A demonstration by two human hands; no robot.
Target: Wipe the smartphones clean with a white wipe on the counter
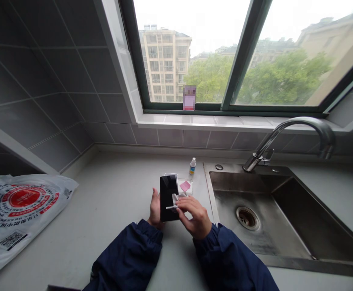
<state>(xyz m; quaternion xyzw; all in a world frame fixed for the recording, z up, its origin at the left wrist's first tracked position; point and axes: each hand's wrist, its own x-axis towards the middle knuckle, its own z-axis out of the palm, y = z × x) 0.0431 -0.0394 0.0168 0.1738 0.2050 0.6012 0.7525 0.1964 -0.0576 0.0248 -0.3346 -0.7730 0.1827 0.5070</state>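
Observation:
A black smartphone [168, 188], screen up, rests in my left hand [155, 210], its thumb along the left edge and the other fingers hidden beneath. My right hand [196, 218] pinches a small pale grey cloth [175, 199] against the lower right part of the screen. Just beyond the phone lies a clear flat case [190, 181] with a pink square [184, 186] on it. A white-edged item [170, 175] peeks out behind the phone's top; its kind is hidden. Farther back stands a small white-capped bottle [192, 166] with a blue and yellow label.
To the right, a steel sink [209, 198] with a curved chrome faucet [273, 135] is set into the white countertop [112, 194]. At left lies a white plastic bag [27, 206] with red print. The window [227, 109] is behind, with a small pinkish item [189, 99] at its frame.

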